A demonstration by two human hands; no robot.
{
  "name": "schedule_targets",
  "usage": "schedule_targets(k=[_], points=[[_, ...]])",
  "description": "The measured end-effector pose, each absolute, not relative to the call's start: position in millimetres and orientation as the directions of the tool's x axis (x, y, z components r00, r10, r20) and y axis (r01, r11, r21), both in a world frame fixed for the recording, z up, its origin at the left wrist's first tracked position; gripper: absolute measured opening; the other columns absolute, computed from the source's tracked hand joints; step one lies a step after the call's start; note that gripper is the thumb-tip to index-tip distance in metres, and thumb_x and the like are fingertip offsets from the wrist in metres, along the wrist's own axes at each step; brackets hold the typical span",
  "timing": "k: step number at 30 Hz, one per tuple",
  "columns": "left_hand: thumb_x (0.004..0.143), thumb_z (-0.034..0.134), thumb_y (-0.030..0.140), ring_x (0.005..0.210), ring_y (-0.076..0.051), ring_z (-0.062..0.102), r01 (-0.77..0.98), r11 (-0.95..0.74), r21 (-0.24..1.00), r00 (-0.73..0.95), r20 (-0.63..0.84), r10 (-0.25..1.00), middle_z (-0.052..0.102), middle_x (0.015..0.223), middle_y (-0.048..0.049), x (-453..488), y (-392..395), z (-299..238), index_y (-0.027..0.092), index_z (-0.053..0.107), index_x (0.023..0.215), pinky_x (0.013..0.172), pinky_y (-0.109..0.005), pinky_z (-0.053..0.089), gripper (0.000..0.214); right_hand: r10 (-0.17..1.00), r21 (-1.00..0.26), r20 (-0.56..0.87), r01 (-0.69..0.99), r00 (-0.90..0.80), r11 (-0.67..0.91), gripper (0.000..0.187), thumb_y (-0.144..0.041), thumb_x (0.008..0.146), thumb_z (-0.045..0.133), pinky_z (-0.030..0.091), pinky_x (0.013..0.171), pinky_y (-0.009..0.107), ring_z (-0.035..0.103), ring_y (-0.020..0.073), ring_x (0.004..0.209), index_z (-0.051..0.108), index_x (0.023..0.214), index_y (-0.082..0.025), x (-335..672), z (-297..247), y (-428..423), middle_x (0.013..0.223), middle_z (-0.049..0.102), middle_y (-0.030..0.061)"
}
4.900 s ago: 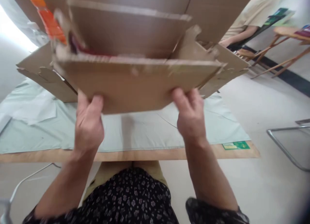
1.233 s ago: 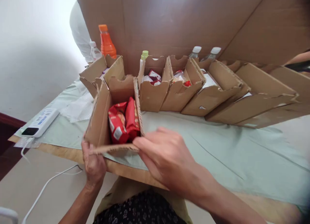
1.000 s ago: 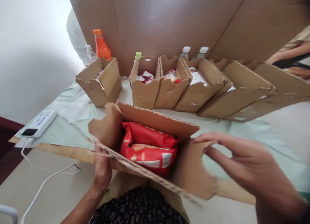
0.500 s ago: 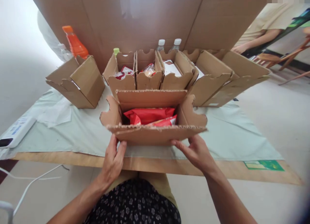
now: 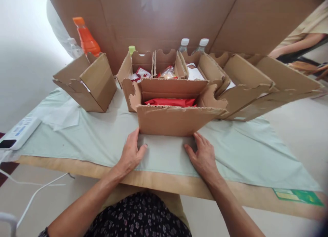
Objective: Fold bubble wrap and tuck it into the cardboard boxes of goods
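An open-topped cardboard box (image 5: 176, 121) stands on the cloth in front of me, its long side facing me. Inside it lies a red plastic packet (image 5: 170, 102), partly hidden by the near wall. My left hand (image 5: 131, 151) is at the box's lower left corner, fingertips by the cardboard and thumb spread away. At the lower right corner, my right hand (image 5: 202, 153) has its fingertips close to the box and its thumb apart. Neither hand is wrapped around anything. Whether the fingertips still press on the cardboard I cannot tell.
Behind stand several cardboard boxes (image 5: 128, 93) with packets. Another box (image 5: 99, 90) stands left, near an orange bottle (image 5: 88, 42). A tall cardboard panel (image 5: 169, 18) closes the back. A white device (image 5: 19, 132) lies at the left edge. A person's arm (image 5: 298, 45) shows far right.
The box with the red packet has moved away from me, up towards the row of boxes. Both hands followed and their thumbs have come off its near wall. The view has shifted slightly.
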State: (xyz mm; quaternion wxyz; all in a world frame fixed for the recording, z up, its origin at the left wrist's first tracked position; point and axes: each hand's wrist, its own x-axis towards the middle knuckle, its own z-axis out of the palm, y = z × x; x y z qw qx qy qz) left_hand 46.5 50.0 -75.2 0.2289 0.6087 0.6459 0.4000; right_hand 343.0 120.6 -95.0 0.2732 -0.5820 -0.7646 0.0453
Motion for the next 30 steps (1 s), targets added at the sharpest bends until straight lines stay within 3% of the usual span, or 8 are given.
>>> schedule_targets(k=[3, 6, 9, 11, 16, 22, 25, 30], points=[[0.089, 0.061, 0.030, 0.153, -0.038, 0.042, 0.800, -0.135, 0.585, 0.026, 0.191, 0.981, 0.048, 0.162, -0.0235, 44.5, 26.9, -72.4, 0.009, 0.049, 0.152, 0.128, -0.060, 0.031, 0.068, 0.902, -0.237, 0.361, 0.912, -0.238, 0.335, 0.054, -0.049, 0.103, 0.037, 0.052, 0.104, 0.057, 0.061, 0.0386, 0.133, 0.063, 0.134, -0.013, 344.0, -92.6, 112.0, 0.144, 0.064, 0.0204], [0.088, 0.066, 0.033, 0.155, -0.032, 0.041, 0.862, -0.208, 0.462, 0.179, 0.106, 0.978, 0.049, 0.165, -0.0128, 22.6, 13.9, -63.6, 0.019, 0.060, 0.147, 0.130, -0.053, 0.032, 0.061, 0.881, -0.140, 0.368, 0.919, -0.296, 0.368, 0.063, -0.054, 0.106, 0.028, 0.052, 0.102, 0.062, 0.059, 0.0432, 0.134, 0.061, 0.139, -0.011, 345.8, -91.2, 104.7, 0.145, 0.063, 0.0226], [0.085, 0.070, 0.036, 0.145, -0.028, 0.054, 0.919, -0.011, 0.393, -0.033, 0.105, 0.994, 0.063, 0.152, -0.0070, -29.4, 14.7, -54.0, 0.025, 0.072, 0.131, 0.123, -0.042, 0.043, 0.047, 0.863, -0.119, 0.354, 0.898, -0.360, 0.423, 0.070, -0.057, 0.104, 0.025, 0.051, 0.099, 0.067, 0.057, 0.0474, 0.135, 0.058, 0.145, -0.010, 349.4, -93.3, 97.8, 0.147, 0.061, 0.0244], [0.087, 0.065, 0.034, 0.141, -0.031, 0.058, 0.913, 0.211, 0.350, -0.280, 0.159, 0.947, 0.067, 0.146, -0.0123, -76.2, 21.1, -47.4, 0.021, 0.076, 0.123, 0.122, -0.047, 0.044, 0.039, 0.864, -0.131, 0.343, 0.892, -0.367, 0.432, 0.070, -0.058, 0.103, 0.025, 0.051, 0.097, 0.069, 0.058, 0.0488, 0.133, 0.059, 0.144, -0.012, 351.2, -94.9, 93.4, 0.146, 0.062, 0.0235], [0.091, 0.055, 0.030, 0.159, -0.044, 0.028, 0.768, 0.552, 0.325, -0.637, 0.301, 0.710, 0.043, 0.165, -0.0215, -180.8, 45.1, -34.9, 0.013, 0.071, 0.132, 0.127, -0.066, 0.026, 0.047, 0.890, -0.167, 0.337, 0.911, -0.307, 0.378, 0.070, -0.064, 0.099, 0.027, 0.051, 0.095, 0.070, 0.060, 0.0488, 0.130, 0.063, 0.140, -0.020, 350.7, -95.6, 90.6, 0.145, 0.064, 0.0194], [0.090, 0.048, 0.026, 0.159, -0.040, 0.030, 0.730, 0.617, 0.295, -0.684, 0.312, 0.659, 0.049, 0.159, -0.0289, -222.9, 55.0, -33.4, 0.003, 0.065, 0.135, 0.127, -0.061, 0.027, 0.054, 0.895, -0.148, 0.304, 0.912, -0.326, 0.382, 0.072, -0.064, 0.100, 0.026, 0.052, 0.096, 0.067, 0.061, 0.0481, 0.129, 0.065, 0.134, -0.015, 352.7, -93.3, 93.6, 0.145, 0.064, 0.0203], [0.093, 0.041, 0.023, 0.160, -0.035, 0.030, 0.750, 0.605, 0.267, -0.661, 0.339, 0.669, 0.051, 0.159, -0.0257, -227.4, 48.9, -31.9, 0.003, 0.062, 0.141, 0.129, -0.057, 0.023, 0.056, 0.891, -0.126, 0.308, 0.914, -0.333, 0.385, 0.068, -0.064, 0.101, 0.026, 0.053, 0.095, 0.065, 0.063, 0.0468, 0.127, 0.065, 0.132, -0.018, 353.6, -93.4, 93.2, 0.144, 0.065, 0.0194], [0.089, 0.050, 0.031, 0.162, -0.039, 0.023, 0.805, 0.542, 0.244, -0.594, 0.318, 0.739, 0.037, 0.170, -0.0187, -231.2, 48.9, -27.4, 0.015, 0.079, 0.113, 0.129, -0.058, 0.023, 0.041, 0.874, -0.093, 0.355, 0.917, -0.333, 0.388, 0.064, -0.059, 0.103, 0.025, 0.053, 0.095, 0.060, 0.064, 0.0428, 0.126, 0.064, 0.133, -0.018, 348.1, -91.5, 90.2, 0.144, 0.064, 0.0194]])
